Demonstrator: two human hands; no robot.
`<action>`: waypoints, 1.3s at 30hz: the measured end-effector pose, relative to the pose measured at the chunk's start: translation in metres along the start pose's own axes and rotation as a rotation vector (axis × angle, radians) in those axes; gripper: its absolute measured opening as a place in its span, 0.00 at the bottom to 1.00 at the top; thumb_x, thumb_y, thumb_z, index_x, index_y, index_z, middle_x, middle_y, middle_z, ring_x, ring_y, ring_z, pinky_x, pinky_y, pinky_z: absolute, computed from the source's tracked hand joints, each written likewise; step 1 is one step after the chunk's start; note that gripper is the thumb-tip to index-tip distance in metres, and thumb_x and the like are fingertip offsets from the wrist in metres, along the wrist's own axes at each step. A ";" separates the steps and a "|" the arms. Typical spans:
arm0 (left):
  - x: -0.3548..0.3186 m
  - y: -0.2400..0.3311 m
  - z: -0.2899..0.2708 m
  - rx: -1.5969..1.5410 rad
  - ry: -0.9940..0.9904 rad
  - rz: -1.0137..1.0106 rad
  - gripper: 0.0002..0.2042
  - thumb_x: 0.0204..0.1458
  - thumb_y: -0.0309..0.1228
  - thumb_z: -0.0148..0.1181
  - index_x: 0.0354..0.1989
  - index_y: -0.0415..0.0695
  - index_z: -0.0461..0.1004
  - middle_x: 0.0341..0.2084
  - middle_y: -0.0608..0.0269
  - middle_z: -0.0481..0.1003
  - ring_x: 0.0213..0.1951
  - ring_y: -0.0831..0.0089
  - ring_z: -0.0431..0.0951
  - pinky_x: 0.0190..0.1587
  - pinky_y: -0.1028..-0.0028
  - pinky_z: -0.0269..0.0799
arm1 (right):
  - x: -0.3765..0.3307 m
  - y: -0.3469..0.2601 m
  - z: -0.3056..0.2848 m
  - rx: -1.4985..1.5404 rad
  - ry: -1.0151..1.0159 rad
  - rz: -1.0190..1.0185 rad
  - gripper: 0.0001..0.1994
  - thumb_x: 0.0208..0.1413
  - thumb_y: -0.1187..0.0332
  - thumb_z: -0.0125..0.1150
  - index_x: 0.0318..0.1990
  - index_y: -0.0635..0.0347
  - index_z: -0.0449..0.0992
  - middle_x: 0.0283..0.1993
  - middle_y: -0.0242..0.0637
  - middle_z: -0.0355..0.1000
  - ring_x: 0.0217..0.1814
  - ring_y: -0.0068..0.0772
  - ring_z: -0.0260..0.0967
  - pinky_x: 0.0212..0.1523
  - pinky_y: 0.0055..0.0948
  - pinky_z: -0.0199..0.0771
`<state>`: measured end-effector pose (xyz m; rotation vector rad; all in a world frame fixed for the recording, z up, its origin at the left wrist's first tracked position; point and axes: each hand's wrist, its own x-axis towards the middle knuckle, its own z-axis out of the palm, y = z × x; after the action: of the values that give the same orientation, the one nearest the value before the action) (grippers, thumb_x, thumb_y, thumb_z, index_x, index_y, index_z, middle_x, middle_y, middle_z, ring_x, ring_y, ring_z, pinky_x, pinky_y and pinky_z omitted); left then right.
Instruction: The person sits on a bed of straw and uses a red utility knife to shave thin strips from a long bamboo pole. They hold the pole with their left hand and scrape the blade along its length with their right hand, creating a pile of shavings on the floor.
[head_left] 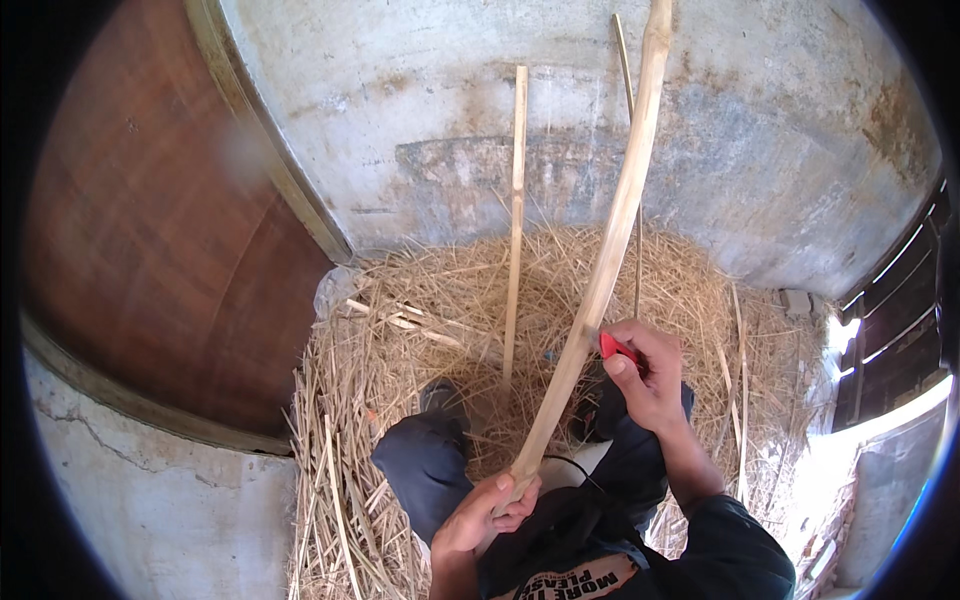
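A long, pale, slightly curved wooden pole rises at a slant from my lap toward the wall, its surface bare and light. Near its lower end, my left hand is wrapped round it. My right hand is closed on a small red-handled tool held against the pole's right side, about midway along. A greyish part of the tool touches the wood; its exact shape is too small to make out. My knees are on either side of the pole's lower half.
Straw and wood shavings cover the floor, heaped on the left. A straight pale stick and a thinner, darker stick stand upright by the stained wall. A brown door is at left, dark slats at right.
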<state>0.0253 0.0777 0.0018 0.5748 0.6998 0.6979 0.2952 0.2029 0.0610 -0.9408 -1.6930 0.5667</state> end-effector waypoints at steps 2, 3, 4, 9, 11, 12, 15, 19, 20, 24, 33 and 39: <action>0.003 -0.004 -0.006 -0.034 -0.053 0.000 0.31 0.66 0.60 0.56 0.53 0.37 0.74 0.32 0.71 0.66 0.29 0.84 0.60 0.28 0.80 0.53 | -0.004 0.001 -0.001 0.094 -0.037 0.068 0.12 0.64 0.64 0.70 0.46 0.64 0.81 0.31 0.37 0.76 0.29 0.29 0.73 0.33 0.26 0.70; 0.005 -0.007 -0.011 -0.058 -0.085 0.002 0.31 0.66 0.60 0.55 0.53 0.37 0.74 0.31 0.72 0.66 0.28 0.84 0.60 0.28 0.80 0.53 | -0.006 0.001 -0.002 0.148 -0.053 0.101 0.12 0.65 0.63 0.70 0.46 0.64 0.81 0.31 0.37 0.75 0.29 0.28 0.72 0.32 0.26 0.70; 0.007 -0.011 -0.016 -0.081 -0.117 0.003 0.31 0.67 0.59 0.54 0.53 0.37 0.74 0.31 0.72 0.66 0.28 0.84 0.59 0.28 0.80 0.52 | -0.006 0.001 -0.002 0.201 -0.069 0.134 0.12 0.65 0.63 0.69 0.46 0.64 0.81 0.30 0.36 0.74 0.29 0.27 0.71 0.32 0.25 0.69; 0.008 -0.006 -0.008 -0.077 -0.039 0.016 0.29 0.67 0.57 0.52 0.51 0.38 0.74 0.30 0.73 0.67 0.26 0.84 0.58 0.27 0.80 0.52 | -0.005 -0.003 0.000 0.053 -0.074 -0.005 0.13 0.63 0.65 0.72 0.47 0.65 0.81 0.33 0.38 0.78 0.31 0.30 0.76 0.34 0.27 0.74; 0.009 -0.004 -0.008 -0.081 -0.041 0.015 0.28 0.67 0.57 0.52 0.50 0.38 0.74 0.30 0.73 0.67 0.26 0.84 0.58 0.27 0.80 0.52 | -0.006 -0.007 0.002 0.000 -0.085 -0.038 0.14 0.62 0.65 0.74 0.48 0.66 0.81 0.35 0.39 0.80 0.32 0.33 0.79 0.35 0.28 0.77; 0.009 -0.003 -0.008 -0.086 -0.053 0.012 0.29 0.67 0.58 0.52 0.50 0.38 0.74 0.30 0.73 0.67 0.26 0.84 0.58 0.27 0.80 0.52 | -0.007 -0.010 0.003 -0.027 -0.094 -0.050 0.15 0.60 0.65 0.76 0.48 0.66 0.81 0.36 0.40 0.80 0.33 0.34 0.80 0.35 0.29 0.78; 0.010 -0.003 -0.012 -0.091 -0.090 0.002 0.30 0.67 0.60 0.52 0.51 0.39 0.73 0.30 0.73 0.67 0.26 0.84 0.58 0.26 0.80 0.52 | -0.009 -0.011 0.003 -0.092 -0.108 -0.102 0.17 0.57 0.65 0.78 0.48 0.65 0.81 0.37 0.41 0.81 0.32 0.39 0.82 0.33 0.29 0.80; 0.012 -0.003 -0.019 -0.120 -0.205 0.001 0.33 0.67 0.63 0.52 0.51 0.38 0.73 0.30 0.73 0.67 0.26 0.85 0.59 0.25 0.80 0.51 | -0.009 -0.013 0.002 -0.153 -0.106 -0.178 0.17 0.54 0.65 0.80 0.47 0.62 0.82 0.35 0.38 0.81 0.29 0.39 0.81 0.29 0.29 0.79; 0.012 -0.001 -0.015 -0.087 -0.147 0.011 0.32 0.68 0.62 0.52 0.51 0.38 0.73 0.30 0.73 0.66 0.26 0.85 0.59 0.26 0.80 0.51 | -0.009 -0.015 0.001 -0.191 -0.108 -0.195 0.17 0.53 0.64 0.80 0.46 0.60 0.83 0.34 0.37 0.80 0.28 0.37 0.81 0.28 0.29 0.78; 0.005 0.011 0.012 0.057 0.077 0.077 0.29 0.72 0.58 0.49 0.50 0.38 0.73 0.28 0.72 0.65 0.26 0.84 0.58 0.27 0.80 0.52 | -0.012 -0.020 0.008 -0.298 -0.116 -0.270 0.18 0.50 0.59 0.82 0.45 0.56 0.84 0.30 0.31 0.78 0.25 0.32 0.78 0.26 0.29 0.76; 0.003 0.024 0.033 0.414 0.196 0.317 0.23 0.78 0.50 0.42 0.48 0.40 0.71 0.27 0.71 0.65 0.26 0.82 0.59 0.28 0.78 0.56 | -0.024 -0.021 0.026 -0.398 -0.128 -0.406 0.19 0.48 0.53 0.81 0.43 0.52 0.84 0.25 0.25 0.69 0.20 0.25 0.70 0.21 0.26 0.68; 0.005 0.026 0.040 0.633 0.289 0.412 0.21 0.78 0.46 0.44 0.47 0.38 0.71 0.26 0.64 0.71 0.26 0.76 0.69 0.31 0.72 0.67 | -0.024 -0.020 0.030 -0.420 -0.132 -0.454 0.19 0.50 0.52 0.79 0.43 0.51 0.84 0.25 0.23 0.69 0.19 0.23 0.70 0.20 0.25 0.66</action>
<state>0.0480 0.0887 0.0431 1.2385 1.0996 0.9565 0.2632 0.1739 0.0527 -0.7758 -2.1101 -0.0354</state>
